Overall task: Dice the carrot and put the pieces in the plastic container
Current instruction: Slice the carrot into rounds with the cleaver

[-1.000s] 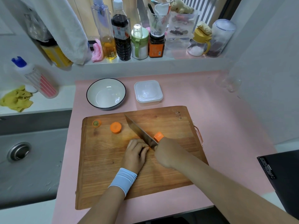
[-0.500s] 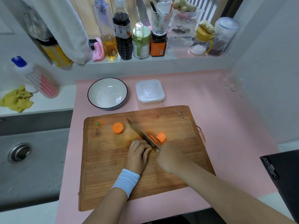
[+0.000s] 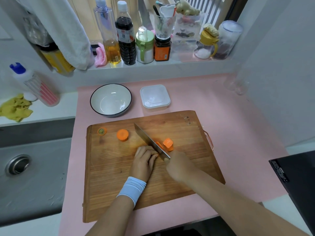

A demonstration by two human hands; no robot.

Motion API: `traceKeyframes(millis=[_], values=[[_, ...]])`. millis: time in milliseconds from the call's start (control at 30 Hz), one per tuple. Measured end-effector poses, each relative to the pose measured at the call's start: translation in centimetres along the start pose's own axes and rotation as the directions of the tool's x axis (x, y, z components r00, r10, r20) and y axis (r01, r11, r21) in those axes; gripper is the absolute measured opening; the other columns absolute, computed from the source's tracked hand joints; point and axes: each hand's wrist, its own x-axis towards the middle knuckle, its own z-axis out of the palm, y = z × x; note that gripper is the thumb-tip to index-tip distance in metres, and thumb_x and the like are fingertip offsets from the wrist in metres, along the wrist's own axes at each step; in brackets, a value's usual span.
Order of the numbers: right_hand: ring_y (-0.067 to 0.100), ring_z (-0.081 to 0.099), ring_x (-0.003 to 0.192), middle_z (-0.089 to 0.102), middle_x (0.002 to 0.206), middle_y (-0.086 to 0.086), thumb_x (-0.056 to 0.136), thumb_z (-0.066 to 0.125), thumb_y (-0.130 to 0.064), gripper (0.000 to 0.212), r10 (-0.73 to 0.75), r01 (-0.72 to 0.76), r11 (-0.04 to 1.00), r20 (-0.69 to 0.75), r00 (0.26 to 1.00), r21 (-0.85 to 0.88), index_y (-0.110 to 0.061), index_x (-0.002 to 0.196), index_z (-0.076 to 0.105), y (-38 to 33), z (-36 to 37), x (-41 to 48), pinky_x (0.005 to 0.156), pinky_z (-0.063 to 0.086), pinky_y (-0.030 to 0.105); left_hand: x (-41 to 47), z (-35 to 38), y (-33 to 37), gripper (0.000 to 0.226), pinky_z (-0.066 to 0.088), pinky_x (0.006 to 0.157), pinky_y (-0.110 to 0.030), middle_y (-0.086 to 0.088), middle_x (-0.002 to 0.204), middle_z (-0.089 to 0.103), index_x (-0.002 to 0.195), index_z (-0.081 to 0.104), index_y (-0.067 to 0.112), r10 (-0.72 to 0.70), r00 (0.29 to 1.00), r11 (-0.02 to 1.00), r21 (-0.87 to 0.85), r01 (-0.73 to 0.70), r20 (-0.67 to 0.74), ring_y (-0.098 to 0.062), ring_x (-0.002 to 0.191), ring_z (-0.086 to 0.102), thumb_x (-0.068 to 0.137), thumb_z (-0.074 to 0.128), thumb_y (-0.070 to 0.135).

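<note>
**Carrot pieces (image 3: 167, 143) right of the blade**

Bowl (image 3: 110, 92) and container (image 3: 155, 97), beyond the fingers, show only white inside. On the board (image 3: 119, 184), an end (image 3: 102, 131) and a round (image 3: 122, 134) lie well left of the left hand (image 3: 144, 160). Its fingers curl down against the knife (image 3: 150, 142), and what they hold is hidden. The pieces sit just beyond the right hand (image 3: 179, 166), which is clenched round the handle.

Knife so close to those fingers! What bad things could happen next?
1. The knife blade runs right beside the curled fingers of the left hand, which holds the carrot. A slip could nick them.
2. The carrot is hidden under that hand, so it is probably a small stub that may wobble or roll.
3. The cut pieces lie loose beside the blade and could get knocked off the cutting board.
</note>
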Motion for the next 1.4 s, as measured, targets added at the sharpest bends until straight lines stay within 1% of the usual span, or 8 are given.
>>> traceKeyframes(millis=[167,267,367,500,667,900,1033,1400], values=[[0.029,0.063,0.092,0.067,0.107,0.014,0.102,0.049,-0.033,0.032,0.012,-0.012,1.0,-0.003,1.0,-0.003,-0.006,0.106,0.065,0.2,-0.4,-0.6,0.07,0.039,0.028,-0.1,-0.3,0.1,0.009,0.035,0.097,-0.012,-0.005,0.096,0.063,0.092,0.071,0.005,-0.017,1.0,1.0,-0.005,0.017,0.02,-0.012,0.096,0.054,0.085,0.073,0.001],[0.027,0.061,0.086,0.067,0.101,0.011,0.103,0.048,-0.033,0.03,0.004,-0.004,1.0,0.0,1.0,0.001,-0.009,0.103,0.066,0.1,-0.6,-0.6,0.068,0.038,0.026,-0.6,-1.0,-0.2,0.016,0.037,0.099,-0.015,-0.004,0.103,0.063,0.103,0.069,0.007,-0.055,0.998,0.998,-0.021,0.055,-0.008,-0.013,0.1,0.054,0.09,0.064,0.015],[0.02,0.06,0.074,0.062,0.084,0.003,0.101,0.051,-0.03,0.024,0.0,0.0,1.0,0.002,1.0,0.016,-0.016,0.084,0.06,0.2,-0.4,-0.8,0.056,0.036,0.025,-0.9,-1.5,-0.5,0.017,0.041,0.094,-0.019,-0.003,0.101,0.062,0.099,0.068,0.008,-0.081,0.995,0.997,0.001,0.081,-0.054,-0.015,0.096,0.056,0.091,0.059,0.019],[0.029,0.064,0.087,0.069,0.102,0.012,0.099,0.053,-0.027,0.024,0.01,-0.01,1.0,-0.025,1.0,-0.007,-0.008,0.098,0.067,0.1,-0.3,-1.0,0.066,0.038,0.025,-0.6,-0.9,-0.4,0.014,0.043,0.091,-0.02,-0.002,0.098,0.061,0.095,0.07,0.007,-0.041,0.999,0.999,-0.009,0.04,-0.032,-0.015,0.093,0.058,0.092,0.06,0.016],[0.015,0.053,0.066,0.064,0.085,0.003,0.099,0.051,-0.028,0.022,-0.011,0.011,1.0,-0.001,1.0,0.011,-0.018,0.082,0.06,0.3,-0.6,-0.8,0.052,0.033,0.024,-0.4,-0.3,-0.3,0.014,0.047,0.088,-0.026,-0.002,0.097,0.06,0.092,0.07,0.007,0.006,1.0,1.0,0.011,-0.005,-0.016,-0.016,0.092,0.059,0.093,0.059,0.016],[0.019,0.054,0.07,0.052,0.072,-0.006,0.101,0.048,-0.036,0.029,-0.064,0.064,0.998,-0.021,0.998,0.011,-0.021,0.078,0.056,0.2,-1.2,-1.2,0.059,0.036,0.028,-0.5,-0.2,-0.2,0.015,0.045,0.091,-0.019,-0.002,0.097,0.062,0.09,0.071,0.006,0.01,0.999,1.0,0.006,-0.01,-0.048,-0.013,0.092,0.06,0.094,0.059,0.015],[0.016,0.055,0.069,0.058,0.077,-0.003,0.102,0.046,-0.035,0.028,-0.115,0.116,0.993,-0.045,0.992,0.029,-0.022,0.08,0.059,-0.4,-1.6,-1.8,0.055,0.035,0.028,-0.6,-0.2,-0.3,0.014,0.043,0.093,-0.016,-0.005,0.095,0.063,0.09,0.071,0.004,0.026,0.998,1.0,0.011,-0.025,-0.053,-0.013,0.091,0.059,0.093,0.06,0.012],[0.027,0.065,0.085,0.068,0.093,0.006,0.1,0.047,-0.034,0.029,-0.108,0.107,0.994,-0.066,0.992,-0.012,-0.016,0.095,0.069,-0.6,-1.4,-2.9,0.068,0.045,0.031,-0.7,-0.1,-0.4,0.014,0.042,0.094,-0.015,-0.005,0.095,0.064,0.09,0.071,0.004,0.021,0.998,1.0,0.015,-0.02,-0.059,-0.014,0.091,0.06,0.093,0.061,0.013]])
